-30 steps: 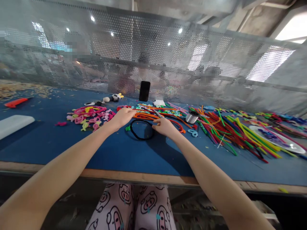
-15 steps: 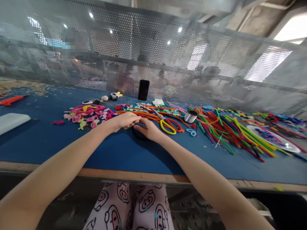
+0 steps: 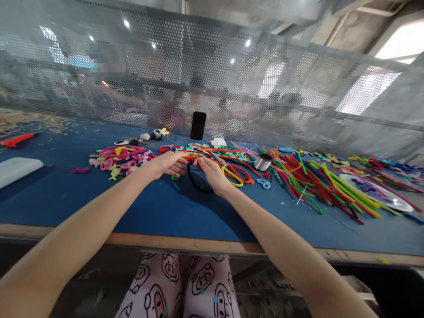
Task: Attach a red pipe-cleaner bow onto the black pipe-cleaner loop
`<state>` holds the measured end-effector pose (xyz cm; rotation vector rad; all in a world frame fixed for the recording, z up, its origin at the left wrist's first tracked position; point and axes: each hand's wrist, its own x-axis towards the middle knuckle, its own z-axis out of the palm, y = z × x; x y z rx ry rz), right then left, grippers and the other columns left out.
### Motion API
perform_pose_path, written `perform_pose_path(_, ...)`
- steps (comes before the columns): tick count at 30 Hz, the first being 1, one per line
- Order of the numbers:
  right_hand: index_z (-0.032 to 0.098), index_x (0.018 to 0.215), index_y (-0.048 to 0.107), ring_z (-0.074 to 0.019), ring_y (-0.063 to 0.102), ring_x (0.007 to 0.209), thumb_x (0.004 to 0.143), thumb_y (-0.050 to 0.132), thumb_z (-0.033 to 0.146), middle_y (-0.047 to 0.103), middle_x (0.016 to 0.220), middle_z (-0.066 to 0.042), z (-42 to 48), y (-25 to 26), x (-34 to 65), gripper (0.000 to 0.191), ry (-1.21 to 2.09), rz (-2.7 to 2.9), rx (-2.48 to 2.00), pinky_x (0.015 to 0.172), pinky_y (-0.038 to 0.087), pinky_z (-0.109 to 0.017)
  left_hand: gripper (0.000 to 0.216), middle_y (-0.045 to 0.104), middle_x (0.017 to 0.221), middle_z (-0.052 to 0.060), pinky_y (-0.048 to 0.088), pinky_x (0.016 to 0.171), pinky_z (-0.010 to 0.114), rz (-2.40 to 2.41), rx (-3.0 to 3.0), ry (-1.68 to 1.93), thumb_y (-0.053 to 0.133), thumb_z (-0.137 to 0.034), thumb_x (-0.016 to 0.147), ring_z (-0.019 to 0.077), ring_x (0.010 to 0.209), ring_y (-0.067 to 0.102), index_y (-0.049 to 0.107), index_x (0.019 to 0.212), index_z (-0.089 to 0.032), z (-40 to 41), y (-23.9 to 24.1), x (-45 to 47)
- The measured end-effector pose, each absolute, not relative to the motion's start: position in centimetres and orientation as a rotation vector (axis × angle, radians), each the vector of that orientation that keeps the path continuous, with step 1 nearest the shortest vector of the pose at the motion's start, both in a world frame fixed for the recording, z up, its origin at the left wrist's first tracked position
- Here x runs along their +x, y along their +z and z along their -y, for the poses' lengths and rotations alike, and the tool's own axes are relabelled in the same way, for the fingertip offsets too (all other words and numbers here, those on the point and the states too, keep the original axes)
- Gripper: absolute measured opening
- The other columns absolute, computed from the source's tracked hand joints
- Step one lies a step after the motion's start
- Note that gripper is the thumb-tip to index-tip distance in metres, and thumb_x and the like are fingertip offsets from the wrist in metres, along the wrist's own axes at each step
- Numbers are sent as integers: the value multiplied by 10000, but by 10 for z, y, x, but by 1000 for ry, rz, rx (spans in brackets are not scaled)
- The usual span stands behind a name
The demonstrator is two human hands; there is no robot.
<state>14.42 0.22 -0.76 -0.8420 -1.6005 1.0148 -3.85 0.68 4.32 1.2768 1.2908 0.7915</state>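
Note:
A black pipe cleaner [image 3: 195, 183] hangs in a curved loop just above the blue tabletop. My right hand [image 3: 212, 173] pinches it near its upper end, thumb and fingers together. My left hand [image 3: 172, 164] is just left of the loop, its fingers stretched out and slightly apart; whether a fingertip touches the pipe cleaner I cannot tell. A small green piece [image 3: 174, 178] shows beneath my left fingers. Behind my right hand lie yellow-handled scissors [image 3: 234, 177], next to orange pipe cleaners [image 3: 244, 173].
Pink twisted pieces [image 3: 121, 157] lie left of my hands. A wire spool [image 3: 263, 162] stands to the right, before a pile of coloured pipe cleaners [image 3: 308, 183] and a white plate [image 3: 397, 202]. A phone [image 3: 198, 125] leans against the perforated metal screen [image 3: 149, 57].
My left hand has drawn slightly apart from the right, its fingers opening out. The black pipe cleaner's loop now shows more fully below my right hand.

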Motion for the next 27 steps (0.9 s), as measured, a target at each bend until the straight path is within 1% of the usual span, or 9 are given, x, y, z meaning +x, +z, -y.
perform_pose_path(1, 196, 862, 653, -150, 544, 847, 903, 557, 572, 621, 859, -9, -2, -7, 145, 391, 1034, 1593, -827, 869, 412, -293, 306, 715, 770, 75, 529, 620, 280, -1221, 1270, 704, 609, -429, 893, 181, 682, 684, 682, 841, -137, -6, 40, -37)
perform_pose_path(3, 197, 861, 655, -148, 549, 834, 899, 572, 557, 619, 844, -4, -3, -7, 146, 371, 1092, 1561, -793, 850, 419, -289, 249, 718, 720, 67, 528, 626, 261, -1130, 1250, 639, 640, -373, 886, 169, 670, 690, 698, 825, -139, -3, 34, -33)
perform_pose_path(6, 203, 844, 658, -134, 531, 784, 880, 606, 554, 605, 820, 8, -7, -7, 148, 357, 1116, 1485, -764, 788, 422, -270, 190, 711, 663, 49, 504, 590, 216, -1107, 1216, 659, 668, -286, 878, 135, 630, 681, 709, 765, -139, -3, 28, -28)
perform_pose_path(11, 196, 841, 655, -118, 506, 705, 834, 673, 568, 554, 721, 27, -9, 2, 157, 372, 1169, 1403, -687, 724, 421, -265, 195, 714, 640, 44, 478, 536, 184, -1133, 1158, 705, 689, -287, 877, 118, 618, 677, 737, 745, -152, -8, 27, -31)
perform_pose_path(14, 194, 848, 639, -107, 492, 638, 836, 700, 533, 469, 627, 57, -7, 9, 163, 344, 1247, 1339, -626, 696, 425, -265, 206, 725, 660, 50, 461, 511, 175, -1162, 1149, 707, 680, -278, 885, 109, 609, 675, 742, 734, -153, -9, 29, -32)
perform_pose_path(18, 194, 838, 622, -78, 370, 505, 863, 705, 472, 292, 569, 98, -6, 17, 169, 291, 1354, 1255, -585, 616, 412, -262, 215, 712, 649, 45, 447, 491, 174, -1221, 1131, 697, 679, -266, 886, 101, 587, 669, 737, 719, -144, -8, 31, -31)
perform_pose_path(21, 197, 834, 610, -77, 320, 488, 898, 675, 443, 253, 569, 99, -5, 20, 172, 263, 1358, 1242, -569, 602, 415, -265, 193, 700, 634, 46, 449, 492, 179, -1240, 1158, 693, 701, -268, 870, 101, 565, 653, 734, 735, -134, -6, 31, -29)
perform_pose_path(24, 207, 806, 574, -78, 210, 480, 928, 635, 429, 211, 567, 99, -6, 20, 171, 260, 1341, 1222, -562, 524, 329, -248, 204, 688, 623, 42, 487, 537, 197, -1187, 1130, 756, 677, -286, 897, 110, 565, 646, 705, 758, -139, -5, 30, -28)
perform_pose_path(27, 217, 800, 548, -87, 163, 488, 943, 604, 445, 190, 569, 98, -4, 18, 168, 274, 1303, 1209, -589, 500, 267, -253, 223, 724, 723, 53, 551, 667, 238, -985, 1005, 833, 555, -264, 978, 125, 654, 678, 678, 829, -154, -4, 28, -24)
